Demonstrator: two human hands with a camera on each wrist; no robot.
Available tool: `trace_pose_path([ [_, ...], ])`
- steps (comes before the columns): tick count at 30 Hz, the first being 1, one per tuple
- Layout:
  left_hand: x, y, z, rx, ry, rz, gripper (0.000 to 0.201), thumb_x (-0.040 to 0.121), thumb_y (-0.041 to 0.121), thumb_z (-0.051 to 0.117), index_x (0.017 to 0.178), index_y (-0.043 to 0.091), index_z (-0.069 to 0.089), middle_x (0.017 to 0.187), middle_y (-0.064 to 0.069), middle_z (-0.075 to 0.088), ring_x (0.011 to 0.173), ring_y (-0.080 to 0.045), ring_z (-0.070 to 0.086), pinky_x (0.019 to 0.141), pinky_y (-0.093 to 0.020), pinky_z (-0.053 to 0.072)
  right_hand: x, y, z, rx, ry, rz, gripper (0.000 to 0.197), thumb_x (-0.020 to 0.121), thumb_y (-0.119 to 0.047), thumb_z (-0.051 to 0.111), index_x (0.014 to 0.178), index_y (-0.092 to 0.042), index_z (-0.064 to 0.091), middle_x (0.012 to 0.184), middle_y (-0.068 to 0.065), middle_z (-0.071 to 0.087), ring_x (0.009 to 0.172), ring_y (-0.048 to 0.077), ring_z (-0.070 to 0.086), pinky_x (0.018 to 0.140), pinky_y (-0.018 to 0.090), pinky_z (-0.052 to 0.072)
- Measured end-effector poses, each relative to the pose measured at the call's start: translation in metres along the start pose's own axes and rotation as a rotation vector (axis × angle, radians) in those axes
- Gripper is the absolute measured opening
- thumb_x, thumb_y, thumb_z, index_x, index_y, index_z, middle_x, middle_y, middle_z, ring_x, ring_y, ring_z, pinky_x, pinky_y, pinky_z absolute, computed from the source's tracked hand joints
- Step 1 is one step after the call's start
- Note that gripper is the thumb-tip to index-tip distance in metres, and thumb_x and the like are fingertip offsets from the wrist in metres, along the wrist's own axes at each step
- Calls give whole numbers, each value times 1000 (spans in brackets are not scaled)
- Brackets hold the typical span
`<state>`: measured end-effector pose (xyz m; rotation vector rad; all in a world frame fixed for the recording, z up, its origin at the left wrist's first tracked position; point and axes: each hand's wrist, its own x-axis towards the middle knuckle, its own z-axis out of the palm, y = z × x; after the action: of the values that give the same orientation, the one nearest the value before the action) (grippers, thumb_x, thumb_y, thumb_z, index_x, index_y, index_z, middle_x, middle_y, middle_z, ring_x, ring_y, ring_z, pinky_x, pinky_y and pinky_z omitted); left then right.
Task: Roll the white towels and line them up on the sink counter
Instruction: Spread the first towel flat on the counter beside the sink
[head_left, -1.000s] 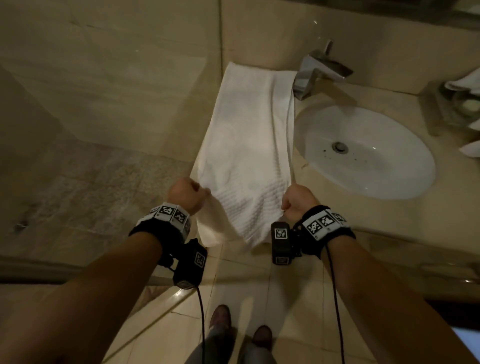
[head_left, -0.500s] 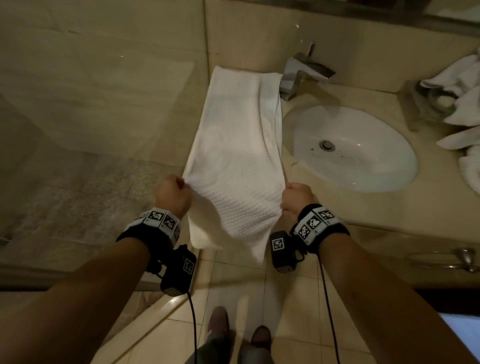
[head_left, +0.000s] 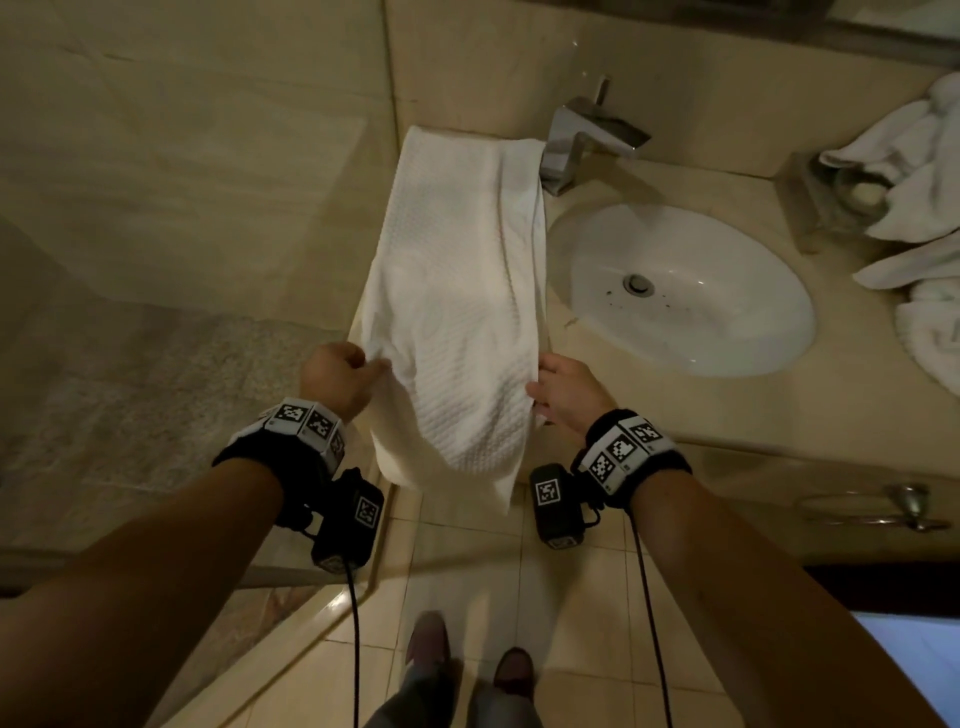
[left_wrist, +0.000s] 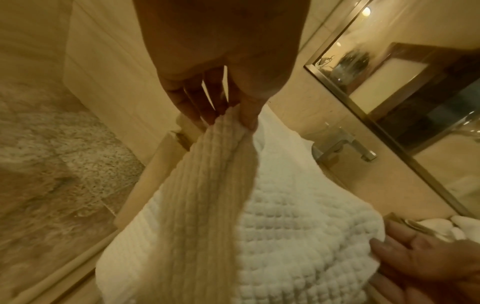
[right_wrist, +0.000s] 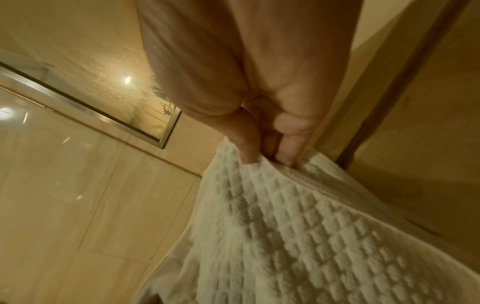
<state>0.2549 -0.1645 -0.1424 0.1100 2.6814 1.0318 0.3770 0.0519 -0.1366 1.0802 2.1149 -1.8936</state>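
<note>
A long white waffle-weave towel (head_left: 457, 291) lies lengthwise on the beige counter (head_left: 727, 415) left of the sink, its near end hanging over the front edge. My left hand (head_left: 337, 379) pinches the towel's left edge (left_wrist: 228, 123) between thumb and fingers. My right hand (head_left: 563, 389) pinches the right edge (right_wrist: 262, 162) the same way. The towel (right_wrist: 298, 236) sags between the two hands. More white towels (head_left: 919, 208) lie heaped at the far right of the counter.
A white oval basin (head_left: 685, 291) is set in the counter, with a chrome faucet (head_left: 587, 140) behind it. A wall with a mirror (left_wrist: 405, 82) runs along the back. A stone ledge and a tiled floor with my shoes (head_left: 467, 654) lie below. A towel ring (head_left: 883, 509) hangs under the counter edge.
The view has shifted left, bringing the towel heap into sight. Both hands keep their pinch on the towel's sides, and the hanging end has sagged lower between them.
</note>
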Motion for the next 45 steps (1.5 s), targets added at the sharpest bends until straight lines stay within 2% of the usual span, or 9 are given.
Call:
trace_pose_path([
  [5,-1,3,-3,-54,20,157,36,96,27,53,78,-2,65,71,-13,61,63,-24,55,58,-27,39,-3,-1,1,160,22,32,33,93,12,44,112,-10,60,102,6,66,91,22,63,77,31,56],
  [11,-1,-19,-6,47,84,-48,30,90,29,63,104,3,60,88,-7,59,86,-26,58,72,-28,40,12,-2,0,-126,258,48,16,78,-10,63,90,-3,70,89,12,69,92,35,65,81,43,55],
  [15,11,-12,-9,96,33,-83,37,87,40,63,100,5,62,91,-8,63,89,-28,60,76,-32,46,21,1,-1,-234,280,40,41,89,-35,63,89,5,69,92,21,70,86,33,66,71,31,48],
  [21,25,1,-10,205,-33,-117,31,90,30,58,101,3,66,100,-16,68,93,-33,63,73,-31,46,28,2,3,-350,339,86,41,91,-33,60,57,-14,47,62,2,51,61,20,49,55,25,35],
  [26,24,10,-7,143,146,-61,25,91,23,53,103,2,59,106,-19,63,99,-36,59,80,-37,46,34,-3,0,-446,345,189,32,94,-21,46,66,-7,49,77,8,54,73,24,51,60,24,36],
  [36,52,24,-14,306,-113,-67,49,87,24,62,121,-7,45,124,-25,52,114,-39,52,84,-36,43,46,-32,-16,-349,112,206,26,86,-19,66,66,-4,58,62,5,61,44,13,57,41,15,39],
  [39,66,35,-10,297,-148,-114,57,88,30,63,126,-6,43,130,-24,51,118,-39,51,90,-38,44,48,-29,-15,-197,85,243,25,86,-24,70,86,-1,62,74,8,60,47,15,56,48,24,43],
  [43,89,44,-2,287,-192,-141,57,88,35,63,126,-5,49,129,-23,54,117,-39,53,90,-38,45,61,-25,-17,-150,184,124,26,87,-23,68,69,-8,56,62,6,57,47,15,53,56,25,46],
  [45,101,50,2,265,-193,-142,56,90,35,61,127,-6,47,131,-24,52,118,-40,52,91,-38,45,70,-28,-18,-76,197,89,17,87,-21,69,84,-4,65,67,7,59,49,15,54,64,30,49],
])
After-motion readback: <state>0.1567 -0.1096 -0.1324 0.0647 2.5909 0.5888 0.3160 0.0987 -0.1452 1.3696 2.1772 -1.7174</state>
